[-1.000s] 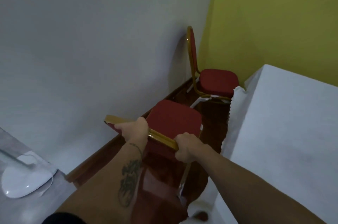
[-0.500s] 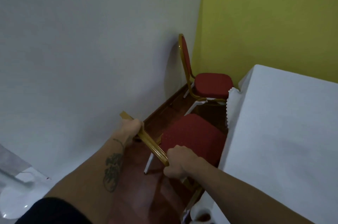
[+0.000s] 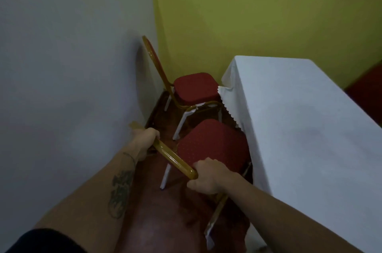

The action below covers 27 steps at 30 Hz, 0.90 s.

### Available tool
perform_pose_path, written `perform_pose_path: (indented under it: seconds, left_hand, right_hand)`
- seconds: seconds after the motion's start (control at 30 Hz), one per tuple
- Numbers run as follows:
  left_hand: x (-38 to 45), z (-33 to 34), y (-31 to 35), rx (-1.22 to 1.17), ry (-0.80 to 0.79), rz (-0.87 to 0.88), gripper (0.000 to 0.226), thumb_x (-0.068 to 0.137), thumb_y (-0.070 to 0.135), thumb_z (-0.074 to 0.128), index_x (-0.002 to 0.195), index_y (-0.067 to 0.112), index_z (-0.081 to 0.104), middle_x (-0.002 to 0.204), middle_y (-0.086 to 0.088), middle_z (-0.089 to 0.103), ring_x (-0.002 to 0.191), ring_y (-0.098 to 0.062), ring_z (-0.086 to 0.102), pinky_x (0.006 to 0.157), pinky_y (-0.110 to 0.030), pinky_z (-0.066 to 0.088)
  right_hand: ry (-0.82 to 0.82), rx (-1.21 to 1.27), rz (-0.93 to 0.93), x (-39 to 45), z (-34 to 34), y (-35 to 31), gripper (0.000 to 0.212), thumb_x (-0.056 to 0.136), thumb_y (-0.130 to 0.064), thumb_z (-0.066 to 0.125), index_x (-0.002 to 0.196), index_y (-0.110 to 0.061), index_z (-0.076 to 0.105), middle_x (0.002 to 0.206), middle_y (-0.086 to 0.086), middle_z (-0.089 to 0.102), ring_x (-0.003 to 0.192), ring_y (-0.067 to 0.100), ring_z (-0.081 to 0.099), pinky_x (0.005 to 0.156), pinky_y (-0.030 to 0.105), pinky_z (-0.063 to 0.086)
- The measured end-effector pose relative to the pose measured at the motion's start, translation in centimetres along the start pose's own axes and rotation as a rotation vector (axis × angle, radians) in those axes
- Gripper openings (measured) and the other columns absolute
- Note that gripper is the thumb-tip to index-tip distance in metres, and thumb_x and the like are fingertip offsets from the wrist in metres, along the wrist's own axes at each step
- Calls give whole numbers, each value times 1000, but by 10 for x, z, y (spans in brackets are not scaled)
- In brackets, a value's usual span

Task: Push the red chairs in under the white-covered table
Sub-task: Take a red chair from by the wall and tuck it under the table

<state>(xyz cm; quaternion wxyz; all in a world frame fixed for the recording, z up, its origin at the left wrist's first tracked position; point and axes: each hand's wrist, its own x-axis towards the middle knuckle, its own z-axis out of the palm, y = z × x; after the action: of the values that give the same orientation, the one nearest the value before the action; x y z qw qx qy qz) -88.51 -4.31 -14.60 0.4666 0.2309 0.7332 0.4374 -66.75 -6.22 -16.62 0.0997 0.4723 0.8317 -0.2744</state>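
Observation:
A near red chair [image 3: 213, 145] with a gold frame stands beside the white-covered table [image 3: 306, 128], its seat edge touching the hanging cloth. My left hand [image 3: 144, 139] grips the left end of its gold back rail, and my right hand [image 3: 206, 176] grips the right end. A far red chair [image 3: 194, 88] stands in the corner with its seat facing the table's end and its back toward the white wall. The legs of the near chair show below the seat; its back pad is hidden by the rail.
A white wall [image 3: 72, 66] runs close along the left, and a yellow-green wall [image 3: 258, 14] closes the far end. The dark wooden floor [image 3: 161, 211] forms a narrow aisle between wall and table. The scalloped cloth hem [image 3: 229, 108] hangs by both seats.
The near chair has turned and slid right, its seat now against the tablecloth. Both hands kept hold of the back rail. The view swung toward the corner.

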Motion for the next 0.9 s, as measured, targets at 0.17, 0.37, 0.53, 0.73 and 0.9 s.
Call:
perform_pose_path:
  seconds: [0.17, 0.37, 0.53, 0.73, 0.9]
  left_hand:
    - [37, -19, 22, 60, -86, -9, 9, 82, 1, 51, 78, 6, 46, 77, -14, 51, 73, -29, 57, 86, -50, 53]
    - [59, -18, 36, 74, -103, 28, 11, 78, -1, 50, 76, 9, 45, 78, -13, 48, 74, -29, 53, 87, -49, 51]
    - [74, -21, 33, 40, -110, 28, 13, 75, -3, 52, 82, 7, 48, 79, -14, 50, 76, -32, 55, 81, -51, 53]
    - [97, -26, 37, 49, -125, 26, 36, 75, 0, 56, 110, 2, 52, 95, -17, 53, 84, -33, 58, 87, -58, 54]
    - [111, -31, 43, 40, -202, 37, 31, 68, 5, 58, 99, 5, 51, 92, -17, 54, 84, -32, 60, 88, -63, 53]
  right_hand:
    - [-39, 497, 185, 5, 3, -2, 29, 81, -49, 67, 91, -23, 78, 96, 1, 75, 89, 17, 70, 78, 35, 58]
    - [1, 926, 484, 37, 11, -5, 34, 94, -45, 60, 98, -14, 73, 100, 8, 71, 82, 21, 71, 65, 34, 61]
    - [-75, 1047, 733, 79, 19, -5, 40, 90, -42, 54, 105, -6, 65, 101, 16, 66, 77, 35, 70, 54, 44, 63]
    - [-108, 1457, 901, 113, 38, -9, 47, 96, -39, 43, 134, -14, 55, 136, 16, 53, 112, 42, 56, 48, 50, 59]
    - [-8, 1609, 1063, 131, 46, -24, 38, 97, -48, 52, 93, -11, 58, 91, 11, 64, 77, 24, 64, 49, 31, 53]
